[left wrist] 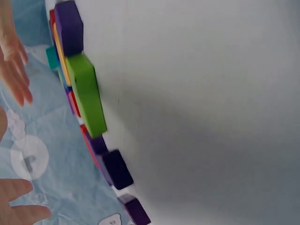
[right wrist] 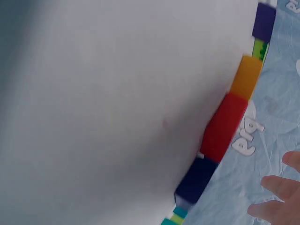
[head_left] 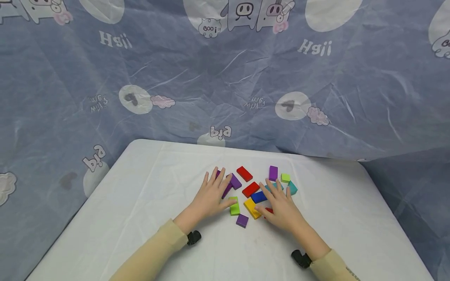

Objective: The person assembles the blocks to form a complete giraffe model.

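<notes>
Colored blocks lie loosely grouped on the white table. My left hand (head_left: 209,196) is spread over the left side of the group, near purple blocks (head_left: 234,182) and a green block (head_left: 234,206). Over the right side, my right hand (head_left: 281,207) has its fingers spread above a blue block (head_left: 259,197), a teal block (head_left: 274,186) and a mostly hidden red block (head_left: 269,210). By its thumb lies a yellow block (head_left: 251,208). Neither hand grips a block; whether fingertips touch any, I cannot tell. In the left wrist view the green block (left wrist: 87,96) stands out closest.
Two red blocks (head_left: 244,174) lie between the hands. Farther back are a purple block (head_left: 273,173), a small lime block (head_left: 285,178) and a teal piece (head_left: 292,188). A purple block (head_left: 242,221) lies nearest me. Behind the white table (head_left: 168,171) hangs a printed blue cloth (head_left: 211,78).
</notes>
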The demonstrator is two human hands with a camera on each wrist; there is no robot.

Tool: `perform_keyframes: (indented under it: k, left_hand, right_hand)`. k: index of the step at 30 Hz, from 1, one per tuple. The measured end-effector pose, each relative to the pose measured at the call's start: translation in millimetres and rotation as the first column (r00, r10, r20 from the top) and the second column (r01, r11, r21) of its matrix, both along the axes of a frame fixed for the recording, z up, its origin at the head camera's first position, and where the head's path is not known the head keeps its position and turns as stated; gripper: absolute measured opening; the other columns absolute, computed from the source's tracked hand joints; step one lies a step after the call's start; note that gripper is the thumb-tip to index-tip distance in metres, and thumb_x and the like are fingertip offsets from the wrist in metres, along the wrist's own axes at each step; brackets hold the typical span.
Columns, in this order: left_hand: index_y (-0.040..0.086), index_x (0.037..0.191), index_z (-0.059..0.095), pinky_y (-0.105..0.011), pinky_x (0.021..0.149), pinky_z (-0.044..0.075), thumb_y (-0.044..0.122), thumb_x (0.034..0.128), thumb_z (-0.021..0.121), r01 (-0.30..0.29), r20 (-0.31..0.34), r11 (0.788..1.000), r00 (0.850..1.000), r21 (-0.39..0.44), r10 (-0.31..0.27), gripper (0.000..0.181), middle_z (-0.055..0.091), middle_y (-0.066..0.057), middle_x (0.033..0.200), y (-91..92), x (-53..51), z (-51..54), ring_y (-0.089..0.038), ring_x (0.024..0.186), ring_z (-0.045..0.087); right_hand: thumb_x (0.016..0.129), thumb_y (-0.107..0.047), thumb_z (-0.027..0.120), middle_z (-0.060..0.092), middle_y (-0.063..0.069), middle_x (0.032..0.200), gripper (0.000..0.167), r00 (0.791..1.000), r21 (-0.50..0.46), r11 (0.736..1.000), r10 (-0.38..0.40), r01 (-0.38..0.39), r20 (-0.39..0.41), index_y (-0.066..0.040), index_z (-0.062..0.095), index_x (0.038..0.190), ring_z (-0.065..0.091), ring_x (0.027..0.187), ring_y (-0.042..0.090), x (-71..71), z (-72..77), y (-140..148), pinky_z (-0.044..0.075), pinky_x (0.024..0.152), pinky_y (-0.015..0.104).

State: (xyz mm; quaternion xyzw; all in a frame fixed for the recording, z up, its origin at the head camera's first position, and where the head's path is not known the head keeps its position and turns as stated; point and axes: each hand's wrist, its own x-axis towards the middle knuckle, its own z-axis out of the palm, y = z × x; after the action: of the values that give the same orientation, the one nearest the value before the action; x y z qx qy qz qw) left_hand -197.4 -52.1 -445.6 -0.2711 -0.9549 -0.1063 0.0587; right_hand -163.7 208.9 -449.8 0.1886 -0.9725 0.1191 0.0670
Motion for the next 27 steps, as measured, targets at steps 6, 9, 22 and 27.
perform_keyframes:
  k: [6,9,22,27]
  left_hand:
    - [0.012,0.152,0.038,-0.063,0.117,0.025,0.063,0.0902,0.056,0.024,0.007,0.999,1.0,-0.04,-0.024,0.082,0.035,-0.016,0.158,6.6,9.0,-12.2,-0.039,0.148,0.028]
    - [0.011,0.149,0.043,-0.061,0.116,0.03,0.062,0.0903,0.057,0.042,0.01,0.998,0.999,-0.053,-0.042,0.079,0.041,-0.015,0.154,11.0,12.7,-18.0,-0.037,0.145,0.035]
    - [0.008,0.122,0.062,-0.028,0.072,0.047,0.061,0.0856,0.065,-0.05,-0.019,0.995,0.999,-0.087,0.048,0.064,0.055,-0.007,0.102,30.8,15.3,-21.9,-0.02,0.095,0.049]
    - [0.004,0.122,0.06,-0.026,0.068,0.049,0.058,0.0841,0.069,-0.104,0.051,0.992,0.993,-0.065,0.108,0.067,0.057,-0.009,0.1,37.0,13.6,-26.1,-0.019,0.087,0.05]
  right_hand:
    - [0.087,-0.044,0.072,0.039,0.017,0.156,0.075,0.999,-0.019,0.999,0.041,-0.041,0.007,-0.011,0.045,0.148,0.034,0.141,0.049,10.0,-1.4,-12.0,0.023,0.108,0.075]
    - [0.086,-0.038,0.074,0.045,0.018,0.151,0.069,0.998,-0.016,0.998,0.061,-0.061,0.006,-0.01,0.05,0.144,0.04,0.138,0.048,12.7,-1.5,-16.9,0.028,0.107,0.073]
    - [0.081,-0.029,0.082,0.067,0.005,0.103,0.04,0.999,0.031,0.999,0.041,-0.041,0.005,-0.009,0.073,0.114,0.062,0.092,0.019,11.1,-7.4,-26.3,0.058,0.085,0.034]
    - [0.078,-0.028,0.084,0.063,0.002,0.09,0.037,0.999,0.046,0.999,0.022,-0.024,0.026,-0.008,0.074,0.107,0.056,0.08,0.015,8.4,-7.1,-29.6,0.056,0.077,0.03]
